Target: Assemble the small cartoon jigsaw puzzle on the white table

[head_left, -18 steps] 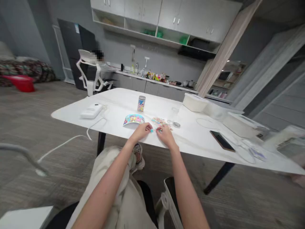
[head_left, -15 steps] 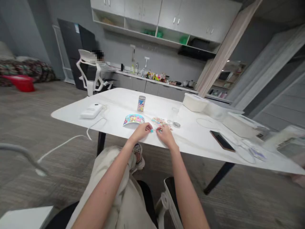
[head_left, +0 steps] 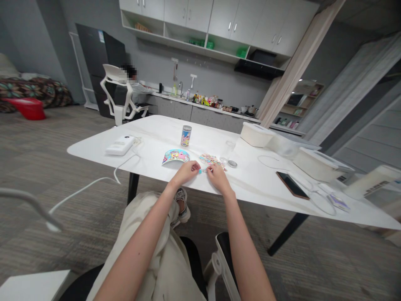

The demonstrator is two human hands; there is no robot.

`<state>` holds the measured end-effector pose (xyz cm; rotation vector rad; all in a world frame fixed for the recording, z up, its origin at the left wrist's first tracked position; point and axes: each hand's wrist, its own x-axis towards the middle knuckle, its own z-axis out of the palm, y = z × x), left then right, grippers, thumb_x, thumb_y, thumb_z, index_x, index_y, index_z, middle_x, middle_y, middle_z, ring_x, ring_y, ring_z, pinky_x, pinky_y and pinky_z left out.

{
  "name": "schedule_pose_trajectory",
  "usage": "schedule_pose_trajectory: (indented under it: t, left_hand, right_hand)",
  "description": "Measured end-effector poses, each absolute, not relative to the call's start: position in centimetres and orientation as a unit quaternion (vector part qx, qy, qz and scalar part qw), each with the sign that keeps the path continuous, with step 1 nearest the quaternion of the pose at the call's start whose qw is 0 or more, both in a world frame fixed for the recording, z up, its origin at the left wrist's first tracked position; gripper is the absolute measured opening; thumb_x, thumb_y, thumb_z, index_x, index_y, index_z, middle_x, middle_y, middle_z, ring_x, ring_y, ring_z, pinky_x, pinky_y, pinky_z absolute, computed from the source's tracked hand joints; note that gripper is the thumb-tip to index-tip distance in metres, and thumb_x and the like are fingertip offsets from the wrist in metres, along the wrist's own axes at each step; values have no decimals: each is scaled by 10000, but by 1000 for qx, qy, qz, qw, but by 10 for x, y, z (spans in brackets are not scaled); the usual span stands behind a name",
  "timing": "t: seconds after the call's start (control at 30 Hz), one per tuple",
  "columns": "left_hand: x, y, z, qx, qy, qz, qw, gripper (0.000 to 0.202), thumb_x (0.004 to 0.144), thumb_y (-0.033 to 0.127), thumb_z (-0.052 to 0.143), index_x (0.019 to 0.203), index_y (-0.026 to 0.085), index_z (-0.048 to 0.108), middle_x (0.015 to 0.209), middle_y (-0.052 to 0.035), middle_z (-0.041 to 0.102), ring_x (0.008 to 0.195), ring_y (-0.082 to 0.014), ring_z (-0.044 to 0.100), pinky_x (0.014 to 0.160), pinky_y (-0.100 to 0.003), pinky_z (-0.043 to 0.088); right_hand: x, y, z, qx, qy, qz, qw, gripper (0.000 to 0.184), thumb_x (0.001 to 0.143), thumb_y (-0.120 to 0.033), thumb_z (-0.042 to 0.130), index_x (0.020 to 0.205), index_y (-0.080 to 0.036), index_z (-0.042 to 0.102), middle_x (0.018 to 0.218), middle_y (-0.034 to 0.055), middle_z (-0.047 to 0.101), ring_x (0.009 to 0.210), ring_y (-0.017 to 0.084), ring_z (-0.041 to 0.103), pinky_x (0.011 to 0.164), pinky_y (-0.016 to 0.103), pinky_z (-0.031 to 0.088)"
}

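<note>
Currently, the left hand (head_left: 188, 170) and the right hand (head_left: 216, 173) work low over the near edge of a glossy white table (head_left: 150, 138), fingertips facing each other with a narrow gap between. The left thumb and fingers pinch a small turquoise piece (head_left: 200, 171), which sits at their tips in that gap. On the other side, the right fingers are drawn together beside some small pale bits (too tiny to make out), and I cannot tell whether they grip anything.

Just beyond the right hand spreads a loose heap of small multicoloured pieces (head_left: 209, 159). To the right of that heap lie a round silver-grey lid (head_left: 232, 164) and, a bit farther from the hands, a clear see-through cylindrical container (head_left: 229, 147). Just past the left hand, a curved, brightly printed cartoon card (head_left: 176, 155) stands arched on the tabletop; farther out, behind it, a cylindrical cartoon-printed container with a silver-grey top (head_left: 186, 136) stands upright. Well to the left of both hands rests a white box-shaped device (head_left: 120, 146), and well to their right lies a dark-screened phone (head_left: 292, 185).
</note>
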<state>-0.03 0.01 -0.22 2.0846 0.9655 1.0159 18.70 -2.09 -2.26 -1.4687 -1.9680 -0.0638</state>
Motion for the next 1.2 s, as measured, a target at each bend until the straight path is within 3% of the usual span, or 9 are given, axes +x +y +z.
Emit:
schedule_pose_trajectory:
  t: [0.47,0.97,1.2]
  left_hand:
    - [2,-1,-3,824,369,337,268,219,746,170,624,955,166,689,994,-59,724,891,-187,652,844,-301,510]
    - [2,0,-2,825,359,339,273,178,751,149,589,898,158,688,954,-59,733,880,-182,658,838,-296,504]
    - [2,-2,0,826,347,334,293,191,774,197,570,917,163,693,938,-60,737,866,-186,655,837,-303,508]
  right_hand:
    - [187,-21,-20,-562,-742,-13,365,149,876,-198,483,818,-192,621,893,79,602,904,221,548,887,372,425]
    - [188,-24,-21,-566,-746,-13,350,113,841,-173,520,871,-190,628,908,71,600,941,223,546,906,372,423]
    - [182,-30,-15,-578,-746,-5,331,85,800,-218,616,860,-185,666,940,79,595,961,230,548,928,379,420]
